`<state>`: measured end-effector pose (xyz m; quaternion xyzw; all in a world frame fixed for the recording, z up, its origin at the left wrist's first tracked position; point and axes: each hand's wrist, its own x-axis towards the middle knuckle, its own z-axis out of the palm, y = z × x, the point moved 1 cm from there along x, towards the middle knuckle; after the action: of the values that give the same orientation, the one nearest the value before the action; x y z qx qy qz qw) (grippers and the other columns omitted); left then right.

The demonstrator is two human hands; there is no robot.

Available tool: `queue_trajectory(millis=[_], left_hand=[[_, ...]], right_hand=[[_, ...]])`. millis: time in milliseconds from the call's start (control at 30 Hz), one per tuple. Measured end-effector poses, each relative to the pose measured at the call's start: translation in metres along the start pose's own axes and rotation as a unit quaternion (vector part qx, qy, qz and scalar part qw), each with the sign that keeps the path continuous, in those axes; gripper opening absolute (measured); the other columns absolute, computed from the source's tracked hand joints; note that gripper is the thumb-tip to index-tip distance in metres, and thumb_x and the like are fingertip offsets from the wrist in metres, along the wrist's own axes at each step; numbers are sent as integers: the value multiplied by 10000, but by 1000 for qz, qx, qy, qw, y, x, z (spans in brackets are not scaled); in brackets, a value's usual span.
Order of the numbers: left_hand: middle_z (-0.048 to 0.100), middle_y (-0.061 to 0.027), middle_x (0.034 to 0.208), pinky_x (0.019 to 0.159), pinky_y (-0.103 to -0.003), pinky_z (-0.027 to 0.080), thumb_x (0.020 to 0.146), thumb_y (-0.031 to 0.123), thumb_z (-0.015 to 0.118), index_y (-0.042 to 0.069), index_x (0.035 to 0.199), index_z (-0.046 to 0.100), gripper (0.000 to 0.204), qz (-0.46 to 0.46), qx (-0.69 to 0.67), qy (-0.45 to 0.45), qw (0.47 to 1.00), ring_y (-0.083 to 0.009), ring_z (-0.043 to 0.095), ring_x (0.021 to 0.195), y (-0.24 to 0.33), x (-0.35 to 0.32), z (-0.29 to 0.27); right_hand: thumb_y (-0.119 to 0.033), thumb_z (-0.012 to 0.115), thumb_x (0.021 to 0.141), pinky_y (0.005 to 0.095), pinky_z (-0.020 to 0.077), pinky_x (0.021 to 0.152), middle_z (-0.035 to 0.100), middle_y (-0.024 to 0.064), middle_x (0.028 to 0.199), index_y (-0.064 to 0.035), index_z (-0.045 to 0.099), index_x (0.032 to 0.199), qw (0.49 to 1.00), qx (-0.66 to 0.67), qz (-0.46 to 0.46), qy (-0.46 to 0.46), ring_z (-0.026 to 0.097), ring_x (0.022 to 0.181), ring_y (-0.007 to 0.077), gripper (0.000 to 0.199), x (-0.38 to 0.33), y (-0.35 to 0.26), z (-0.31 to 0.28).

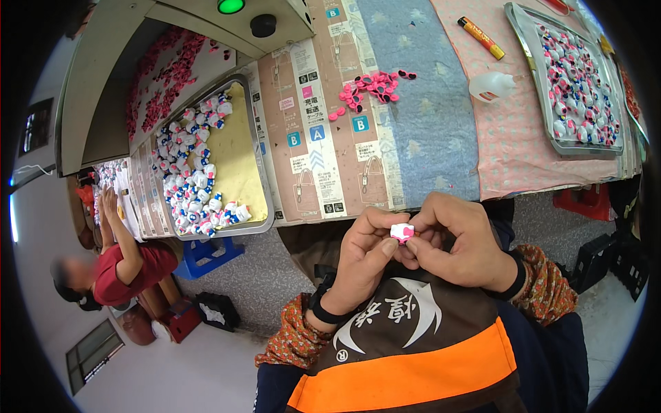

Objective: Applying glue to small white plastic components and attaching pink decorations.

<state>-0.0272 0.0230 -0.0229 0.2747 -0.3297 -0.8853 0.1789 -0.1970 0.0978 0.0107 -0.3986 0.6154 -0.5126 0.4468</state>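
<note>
A small white and pink toy figurine [402,232] is pinched between my two hands above my lap, just in front of the table edge. My left hand [365,249] grips it from the left, thumb against its lower side. From the right, the thumb and fingers of my right hand [458,244] close on it too. The fingers hide part of the figurine. Farther off on the table lies a loose pile of small pink pieces [368,89], some with dark parts.
At left, a metal tray [258,186] holds many white figurines beside a machine housing [200,31] with pink pieces inside. At right are a white bottle [491,87], a yellow-red tube [480,38] and another full tray [585,147]. A person in red [138,272] sits far left.
</note>
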Motion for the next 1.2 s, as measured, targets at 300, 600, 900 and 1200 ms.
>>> queue_trajectory(millis=[300,600,900,1200], left_hand=[[630,-111,1087,778,-318,604,998,83,539,-6,1265,514,283,-29,-20,5,999,-161,670,893,-4,0,0],[636,-114,1070,791,-344,617,1014,104,518,4,1274,496,280,-41,-57,13,997,-160,677,891,-5,-1,-5],[608,-132,1137,815,-347,611,1015,83,475,27,1274,436,268,-21,-37,16,999,-184,661,981,-6,-3,-2],[569,-137,1192,939,-295,505,986,-18,483,-3,1275,408,300,58,138,8,989,-155,600,1096,-5,-8,11]], right_hand=[[-39,730,819,211,425,473,576,16,695,-14,566,783,999,30,28,-26,561,578,25,170,0,11,-2],[-31,700,836,198,420,488,603,17,721,-9,573,842,992,84,77,-48,558,587,24,129,4,8,-3],[-49,686,830,254,405,492,555,33,713,-29,542,877,996,11,74,-49,498,554,72,153,1,0,0],[-32,664,769,328,440,540,530,100,711,-26,505,836,997,-48,37,-46,544,582,208,172,1,-2,0]])
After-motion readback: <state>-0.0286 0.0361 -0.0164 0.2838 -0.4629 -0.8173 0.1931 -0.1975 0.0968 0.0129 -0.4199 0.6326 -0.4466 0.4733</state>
